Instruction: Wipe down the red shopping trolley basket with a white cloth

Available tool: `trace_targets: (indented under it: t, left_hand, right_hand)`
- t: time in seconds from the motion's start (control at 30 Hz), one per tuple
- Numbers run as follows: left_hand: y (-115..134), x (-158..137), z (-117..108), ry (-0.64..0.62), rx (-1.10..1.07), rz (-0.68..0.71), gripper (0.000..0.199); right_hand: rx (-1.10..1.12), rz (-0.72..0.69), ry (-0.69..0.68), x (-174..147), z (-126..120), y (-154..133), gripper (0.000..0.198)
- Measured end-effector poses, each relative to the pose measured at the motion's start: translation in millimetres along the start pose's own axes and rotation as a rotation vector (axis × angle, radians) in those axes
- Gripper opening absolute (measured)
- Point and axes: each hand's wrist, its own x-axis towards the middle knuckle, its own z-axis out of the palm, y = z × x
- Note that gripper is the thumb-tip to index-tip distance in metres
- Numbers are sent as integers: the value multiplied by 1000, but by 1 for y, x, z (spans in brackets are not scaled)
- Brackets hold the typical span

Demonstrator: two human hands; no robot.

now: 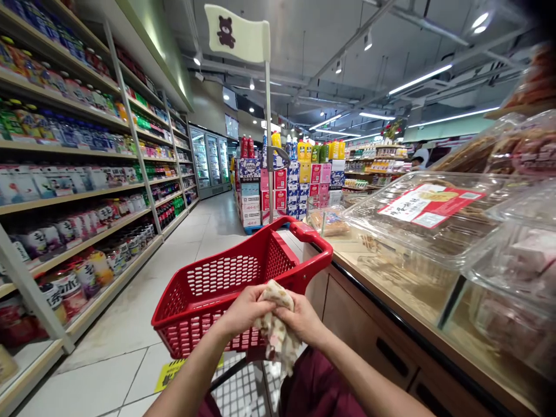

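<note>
Just on the near side of the red shopping basket (226,266), a person grips a cream patterned cloth (278,339) in both hands. The left hand (247,310) is closed on the cloth's left edge, fingers curled under, thumb on top; the right hand (306,318) pinches the other side in the same way. The cloth's long axis runs nearly upright: its bunched end points up, toward the basket, and its loose end hangs down, leaning slightly right.

Low on the basket's left, a yellow sign (168,373) carries dark lettering, partly hidden and unreadable from here. To the basket's right, a clear plastic clamshell (412,234) sits on the wooden counter (354,310), its red-and-white label (430,204) printed in Chinese characters too small to make out. Above the basket, a cream pennant (249,37) bears a brown bear. Beyond the basket stand stacked cartons (293,188), some red with square printed codes.
</note>
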Motion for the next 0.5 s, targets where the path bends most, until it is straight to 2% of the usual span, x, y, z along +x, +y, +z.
trace_targets:
  t: [0.03, 0.1, 0.17, 0.2, 0.23, 0.3, 0.37, 0.43, 0.5]
  left_hand:
    - [-3, 3, -3, 31, 35, 16, 29]
    - [-19, 9, -11, 224, 195, 57, 33]
    - [-44, 16, -20, 483, 510, 65, 38]
    - [-59, 19, -24, 571, 697, 51, 40]
    - [-73, 22, -28, 618, 875, 37, 42]
    - [-96, 27, -32, 615, 1149, 32, 45]
    - [-107, 28, -34, 582, 1323, 49, 46]
    - [-106, 27, -33, 564, 1426, 43, 44]
    - [-98, 26, -31, 565, 1452, 20, 38]
  right_hand:
    - [-57, 13, 27, 4, -6, -3, 27]
    - [-302, -48, 215, 21, -33, -13, 23]
    - [-656, -186, 488, 39, -70, -24, 28]
    - [-834, -234, 581, 47, -87, -27, 32]
    - [-991, -250, 607, 53, -98, -26, 34]
    - [-1206, -205, 497, 55, -102, -15, 34]
    - [-1286, -163, 284, 47, -85, 1, 31]
    - [-1329, -268, 111, 39, -64, 10, 35]
    - [-1398, -333, 68, 40, -59, 8, 37]
